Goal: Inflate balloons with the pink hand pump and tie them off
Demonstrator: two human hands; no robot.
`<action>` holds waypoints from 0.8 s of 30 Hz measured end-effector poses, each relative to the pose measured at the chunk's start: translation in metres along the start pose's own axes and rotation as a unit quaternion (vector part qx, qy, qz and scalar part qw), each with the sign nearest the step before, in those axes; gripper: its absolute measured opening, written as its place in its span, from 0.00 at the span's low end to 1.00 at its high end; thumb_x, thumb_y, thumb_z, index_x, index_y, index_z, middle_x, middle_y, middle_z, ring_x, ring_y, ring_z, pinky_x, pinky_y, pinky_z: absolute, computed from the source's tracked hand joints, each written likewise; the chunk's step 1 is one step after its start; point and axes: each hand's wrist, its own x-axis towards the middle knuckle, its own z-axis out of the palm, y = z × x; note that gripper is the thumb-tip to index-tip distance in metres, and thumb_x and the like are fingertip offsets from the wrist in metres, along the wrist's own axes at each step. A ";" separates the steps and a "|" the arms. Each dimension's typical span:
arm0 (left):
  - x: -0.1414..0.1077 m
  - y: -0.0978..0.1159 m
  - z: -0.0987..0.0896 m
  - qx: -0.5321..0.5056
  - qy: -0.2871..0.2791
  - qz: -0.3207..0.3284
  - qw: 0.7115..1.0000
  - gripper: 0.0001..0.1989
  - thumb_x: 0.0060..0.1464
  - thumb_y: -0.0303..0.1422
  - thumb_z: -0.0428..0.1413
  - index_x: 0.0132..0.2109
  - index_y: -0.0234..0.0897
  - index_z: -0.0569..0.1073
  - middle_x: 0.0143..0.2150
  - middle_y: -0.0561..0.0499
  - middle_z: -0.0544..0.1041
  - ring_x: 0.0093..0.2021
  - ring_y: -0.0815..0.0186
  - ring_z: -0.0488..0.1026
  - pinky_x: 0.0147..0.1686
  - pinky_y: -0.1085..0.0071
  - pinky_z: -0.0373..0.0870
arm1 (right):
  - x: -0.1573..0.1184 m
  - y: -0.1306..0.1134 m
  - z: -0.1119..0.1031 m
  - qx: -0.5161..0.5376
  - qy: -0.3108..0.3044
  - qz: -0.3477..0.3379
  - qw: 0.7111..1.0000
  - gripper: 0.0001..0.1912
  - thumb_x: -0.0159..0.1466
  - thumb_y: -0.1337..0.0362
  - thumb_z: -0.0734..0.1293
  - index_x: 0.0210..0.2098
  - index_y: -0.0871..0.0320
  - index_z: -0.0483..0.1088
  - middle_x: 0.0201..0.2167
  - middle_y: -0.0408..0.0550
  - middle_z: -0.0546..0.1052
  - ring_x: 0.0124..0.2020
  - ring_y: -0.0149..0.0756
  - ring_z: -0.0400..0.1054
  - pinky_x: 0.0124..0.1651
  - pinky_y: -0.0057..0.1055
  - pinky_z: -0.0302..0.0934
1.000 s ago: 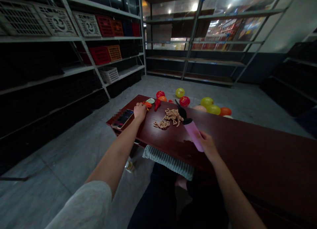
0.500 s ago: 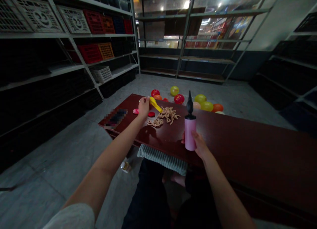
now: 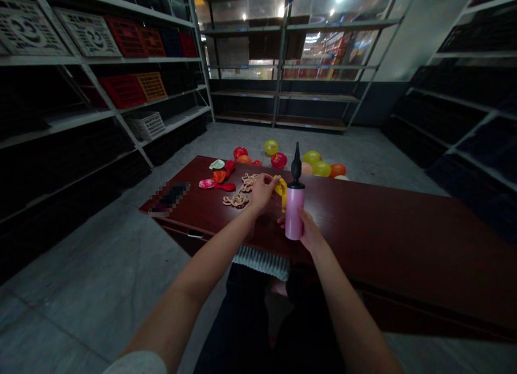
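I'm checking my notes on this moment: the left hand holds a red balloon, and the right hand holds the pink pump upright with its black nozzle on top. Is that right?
Not quite: the head view shows the left hand holding a yellow balloon. The rest stands: the right hand holds the pink pump upright, black nozzle on top.

"How does the table (image 3: pixel 388 217) look?"
"Smooth, dark reddish wood, faintly glossy."
"And the pump (image 3: pixel 294 215), right of centre?"
"Smooth, shiny plastic. The cloth (image 3: pixel 262 262) below looks ribbed and matt."
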 end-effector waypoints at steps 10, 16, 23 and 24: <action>-0.033 0.003 -0.012 0.186 -0.155 -0.108 0.964 0.28 0.66 0.53 0.47 0.28 0.37 0.73 0.25 0.45 0.74 0.21 0.64 0.68 0.26 0.68 0.65 | 0.029 0.030 -0.019 0.107 -0.014 -0.055 0.993 0.34 0.55 0.35 0.71 0.44 0.58 0.77 0.26 0.45 0.80 0.23 0.33 0.71 0.28 0.27 0.68; -0.042 -0.005 -0.002 -0.003 -0.234 -0.154 0.960 0.28 0.61 0.57 0.51 0.35 0.35 0.78 0.31 0.45 0.79 0.27 0.63 0.73 0.29 0.68 0.69 | 0.026 0.032 -0.022 0.083 -0.030 -0.039 0.995 0.33 0.54 0.35 0.72 0.42 0.60 0.76 0.22 0.47 0.79 0.21 0.35 0.72 0.24 0.27 0.65; -0.036 0.001 0.007 -0.255 -0.090 -0.190 0.944 0.05 0.58 0.31 0.61 0.38 0.33 0.77 0.32 0.48 0.78 0.25 0.71 0.72 0.27 0.75 0.68 | 0.022 0.026 -0.018 0.072 -0.054 -0.064 0.994 0.33 0.57 0.37 0.71 0.49 0.57 0.74 0.37 0.49 0.83 0.24 0.33 0.73 0.27 0.28 0.67; -0.032 0.004 0.004 -0.287 -0.070 -0.187 0.937 0.04 0.61 0.30 0.58 0.41 0.33 0.77 0.34 0.47 0.80 0.27 0.70 0.74 0.29 0.74 0.70 | 0.021 0.025 -0.018 0.070 -0.059 -0.065 0.994 0.33 0.58 0.38 0.71 0.52 0.57 0.73 0.41 0.50 0.83 0.24 0.32 0.73 0.26 0.29 0.67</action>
